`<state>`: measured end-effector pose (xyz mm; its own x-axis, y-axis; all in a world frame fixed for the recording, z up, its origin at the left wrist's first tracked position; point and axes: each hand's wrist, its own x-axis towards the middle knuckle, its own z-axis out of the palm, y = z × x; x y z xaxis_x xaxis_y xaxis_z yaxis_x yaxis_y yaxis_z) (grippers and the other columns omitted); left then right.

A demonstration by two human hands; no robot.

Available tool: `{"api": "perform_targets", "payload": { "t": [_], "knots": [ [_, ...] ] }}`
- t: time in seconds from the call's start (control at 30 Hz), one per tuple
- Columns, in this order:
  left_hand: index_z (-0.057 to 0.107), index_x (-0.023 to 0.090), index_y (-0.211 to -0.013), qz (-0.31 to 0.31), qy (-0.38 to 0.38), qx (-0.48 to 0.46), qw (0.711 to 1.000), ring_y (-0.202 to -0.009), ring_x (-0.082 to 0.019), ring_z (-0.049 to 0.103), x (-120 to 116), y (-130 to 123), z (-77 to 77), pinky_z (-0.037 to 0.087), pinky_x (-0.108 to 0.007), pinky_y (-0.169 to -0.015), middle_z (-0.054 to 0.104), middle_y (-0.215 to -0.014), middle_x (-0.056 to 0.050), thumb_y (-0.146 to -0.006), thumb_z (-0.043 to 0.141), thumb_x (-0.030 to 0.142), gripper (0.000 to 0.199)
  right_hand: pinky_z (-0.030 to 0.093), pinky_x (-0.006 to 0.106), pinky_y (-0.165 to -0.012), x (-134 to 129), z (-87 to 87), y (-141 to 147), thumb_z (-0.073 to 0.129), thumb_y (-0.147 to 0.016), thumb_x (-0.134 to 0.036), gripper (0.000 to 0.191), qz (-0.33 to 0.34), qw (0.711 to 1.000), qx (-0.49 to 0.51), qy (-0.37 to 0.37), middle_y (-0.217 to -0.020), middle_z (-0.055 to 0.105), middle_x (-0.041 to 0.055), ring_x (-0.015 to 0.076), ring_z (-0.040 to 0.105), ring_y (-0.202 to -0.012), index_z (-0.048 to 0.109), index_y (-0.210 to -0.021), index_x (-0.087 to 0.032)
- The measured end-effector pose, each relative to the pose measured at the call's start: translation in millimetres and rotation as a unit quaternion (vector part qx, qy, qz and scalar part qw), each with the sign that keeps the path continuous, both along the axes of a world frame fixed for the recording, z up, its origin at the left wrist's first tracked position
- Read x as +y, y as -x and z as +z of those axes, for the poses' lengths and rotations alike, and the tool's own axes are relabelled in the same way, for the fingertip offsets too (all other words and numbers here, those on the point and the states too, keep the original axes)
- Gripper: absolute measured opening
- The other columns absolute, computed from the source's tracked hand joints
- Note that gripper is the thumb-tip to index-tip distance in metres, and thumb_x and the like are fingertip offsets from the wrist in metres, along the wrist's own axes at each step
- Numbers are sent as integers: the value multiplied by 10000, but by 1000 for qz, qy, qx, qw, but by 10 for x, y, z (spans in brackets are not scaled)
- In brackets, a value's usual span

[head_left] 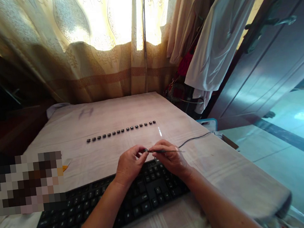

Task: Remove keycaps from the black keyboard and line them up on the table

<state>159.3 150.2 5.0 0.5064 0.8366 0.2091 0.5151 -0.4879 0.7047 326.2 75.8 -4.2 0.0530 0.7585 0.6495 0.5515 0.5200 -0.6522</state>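
Small dark piece (146, 150) pinched in the left hand (129, 165), over the far side of the keyboard (158, 191), right hand (171, 159) closed round a thin tool (160, 151), tip at the piece, row of black bits (122, 131) toward the table's (113, 113) far edge

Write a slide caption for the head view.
Hands hold a thin tool above a black keyboard, small dark pieces lined beyond.
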Motion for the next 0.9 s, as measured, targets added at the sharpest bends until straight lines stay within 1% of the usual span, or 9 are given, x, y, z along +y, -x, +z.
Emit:
{"api": "perform_targets", "payload": {
  "t": [0.1, 0.17, 0.27, 0.33, 0.43, 0.57, 0.7, 0.8, 0.9],
  "knots": [
    [720, 221, -856, 24, 18, -51, 998, -638, -163, 650, 16, 54, -29, 490, -268, -657, 730, -730, -2, -757, 622, 374, 207, 540, 231, -690, -34, 11, 10, 591, -901, -258, 190, -4, 1000, -15, -2, -866, 693, 28, 125, 663, -750, 700, -1056, -238],
    [716, 206, -874, 31, 69, -113, 991, -688, -177, 665, 25, 104, -43, 507, -281, -687, 742, -772, -20, -737, 633, 395, 248, 546, 237, -719, -66, 1, -21, 584, -900, -227, 223, -14, 999, -41, -1, -907, 711, 34, 131, 679, -787, 691, -1093, -249],
    [707, 176, -892, 25, 158, -202, 966, -723, -182, 671, 9, 204, -23, 523, -284, -696, 746, -808, -43, -689, 672, 415, 316, 551, 256, -743, -140, -31, -96, 566, -877, -145, 281, -29, 990, -131, 31, -957, 727, 50, 150, 691, -827, 695, -1107, -242],
    [704, 163, -883, 21, 192, -229, 954, -713, -173, 666, -30, 280, 16, 523, -274, -681, 741, -803, -44, -656, 703, 414, 338, 549, 261, -745, -200, -43, -134, 570, -850, -107, 303, -34, 976, -204, 74, -968, 737, 58, 162, 696, -833, 708, -1089, -234],
    [697, 158, -888, 18, 221, -234, 946, -727, -171, 673, -113, 378, 76, 521, -267, -674, 742, -813, -45, -647, 716, 413, 351, 543, 263, -747, -276, -21, -144, 598, -824, -110, 299, -40, 950, -285, 125, -960, 746, 48, 168, 697, -820, 727, -1051, -257],
    [687, 153, -918, 9, 243, -237, 941, -792, -199, 699, -205, 452, 101, 538, -294, -717, 756, -842, -63, -650, 726, 430, 388, 532, 287, -764, -310, 29, -114, 589, -827, -104, 308, -44, 927, -343, 143, -946, 746, 44, 183, 673, -842, 733, -1045, -268],
    [689, 152, -926, 6, 245, -245, 938, -839, -224, 711, -237, 496, 76, 552, -332, -773, 767, -878, -80, -645, 738, 453, 415, 515, 286, -780, -301, 4, -141, 577, -852, -112, 312, -34, 921, -358, 147, -959, 732, 38, 179, 646, -870, 730, -1058, -288],
    [695, 150, -925, 6, 245, -252, 936, -855, -233, 715, -244, 525, 52, 556, -346, -794, 771, -891, -86, -645, 741, 452, 414, 510, 300, -798, -304, -9, -201, 587, -855, -121, 292, -42, 916, -368, 151, -981, 723, 40, 190, 637, -896, 737, -1041, -288],
    [703, 153, -930, 2, 242, -247, 938, -854, -231, 715, -263, 544, 43, 560, -343, -794, 772, -889, -79, -658, 733, 438, 395, 509, 322, -827, -323, 67, -206, 555, -854, -87, 320, -67, 912, -378, 145, -1030, 718, 59, 205, 643, -930, 734, -1048, -268]
  ]
}}
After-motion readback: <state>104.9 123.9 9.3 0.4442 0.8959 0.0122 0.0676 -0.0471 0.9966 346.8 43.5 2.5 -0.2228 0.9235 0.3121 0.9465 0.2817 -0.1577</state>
